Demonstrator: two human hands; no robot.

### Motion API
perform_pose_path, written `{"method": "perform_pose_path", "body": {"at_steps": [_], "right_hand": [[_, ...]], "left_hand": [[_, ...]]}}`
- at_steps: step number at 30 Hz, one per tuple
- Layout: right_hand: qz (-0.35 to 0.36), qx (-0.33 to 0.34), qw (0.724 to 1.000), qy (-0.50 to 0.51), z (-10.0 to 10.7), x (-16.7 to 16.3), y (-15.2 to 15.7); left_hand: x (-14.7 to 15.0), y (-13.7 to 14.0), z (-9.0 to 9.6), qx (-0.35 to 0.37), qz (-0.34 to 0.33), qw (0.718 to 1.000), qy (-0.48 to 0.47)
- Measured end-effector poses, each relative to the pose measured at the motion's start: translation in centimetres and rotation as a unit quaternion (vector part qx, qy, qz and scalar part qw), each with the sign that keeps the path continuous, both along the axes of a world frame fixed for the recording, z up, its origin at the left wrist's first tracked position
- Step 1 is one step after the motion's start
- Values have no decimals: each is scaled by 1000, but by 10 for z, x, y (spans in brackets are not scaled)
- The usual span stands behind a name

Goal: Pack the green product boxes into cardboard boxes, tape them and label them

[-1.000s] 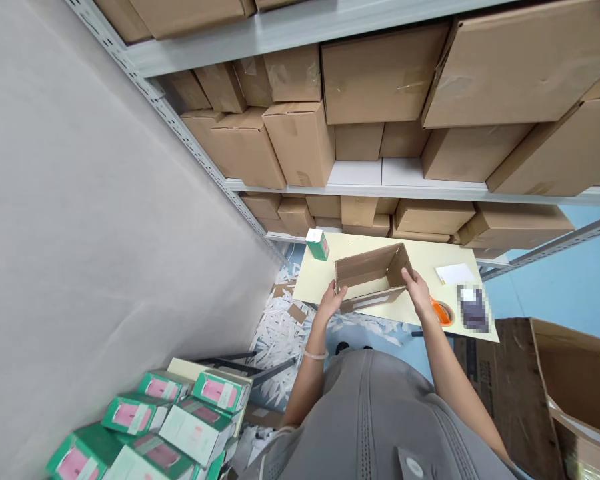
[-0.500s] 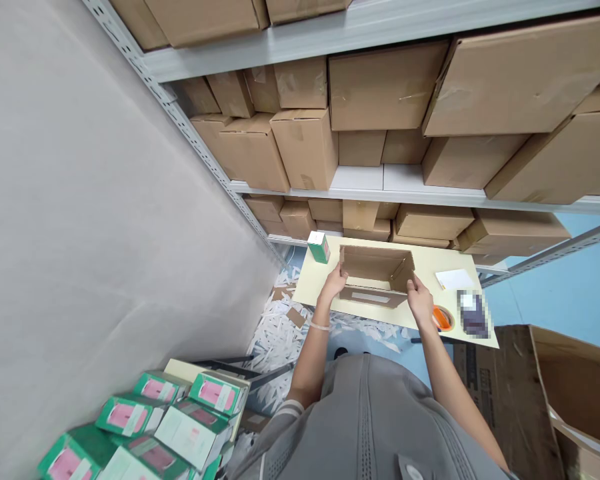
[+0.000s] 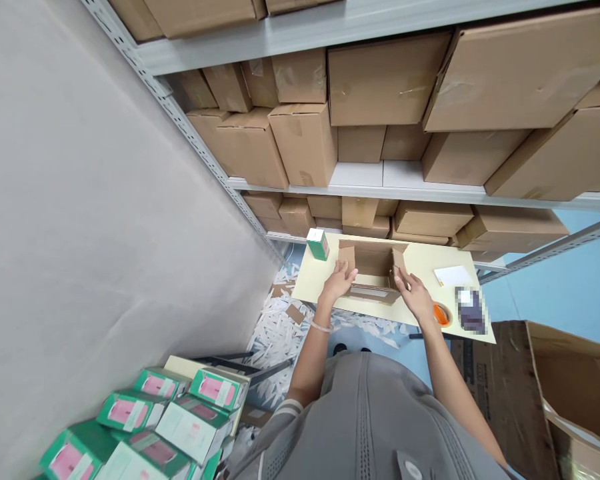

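An open cardboard box (image 3: 373, 257) sits on the pale yellow table, a white label on its near side. At its left end, my left hand (image 3: 338, 281) has its fingers on the side flap, which leans inward. The flap at the other end also tilts in, with the fingers of my right hand (image 3: 414, 295) on it. Both hands look closed on the box's edges, though part of the fingers is hidden. A green and white product box (image 3: 318, 245) stands upright left of the cardboard box.
On the table (image 3: 423, 263) lie an orange tape roll (image 3: 442, 315), a white paper (image 3: 453, 276) and a blurred dark item (image 3: 471, 311). Shelves of cartons (image 3: 390, 83) rise behind. Green boxes (image 3: 215, 390) are piled lower left; a large carton (image 3: 510, 380) stands right. Paper shreds (image 3: 280, 337) cover the floor.
Both hands have moved inward from the cardboard box's outer ends. The end flaps now lean in over the opening.
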State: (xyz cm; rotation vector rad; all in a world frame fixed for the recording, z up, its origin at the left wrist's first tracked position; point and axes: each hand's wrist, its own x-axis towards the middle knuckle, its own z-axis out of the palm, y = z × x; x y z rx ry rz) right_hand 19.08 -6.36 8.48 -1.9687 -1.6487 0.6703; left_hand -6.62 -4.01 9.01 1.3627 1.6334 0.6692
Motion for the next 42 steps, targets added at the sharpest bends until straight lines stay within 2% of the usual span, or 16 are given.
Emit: {"method": "perform_pose_path", "body": {"at_steps": [7, 11, 14, 17, 21, 26, 32, 34, 37, 42], "right_hand": [[77, -48, 996, 11, -13, 11, 6], [82, -49, 995, 2, -14, 13, 5], [98, -17, 994, -37, -10, 14, 7], [162, 29, 983, -75, -5, 16, 16], [234, 9, 969, -75, -1, 15, 27], [229, -33, 973, -11, 4, 20, 32], [221, -50, 963, 146, 13, 43, 37], [203, -26, 963, 177, 9, 45, 39], [154, 50, 969, 187, -4, 42, 43], [104, 164, 969, 155, -29, 30, 50]], "left_hand": [[-16, 2, -9, 9, -90, 996, -8], [-20, 5, -11, 16, -118, 993, -3], [-24, 7, -12, -4, -151, 989, 6], [-29, 7, -13, -8, -168, 986, 12], [-31, 5, -16, 28, -147, 989, 0], [-31, 1, -14, 76, -135, 988, -11], [-39, 3, -2, 103, -114, 987, -48], [-38, 7, 0, 125, -84, 988, -29], [-32, 13, 0, 141, -29, 989, 29], [-18, 19, -3, 88, 27, 989, 118]]}}
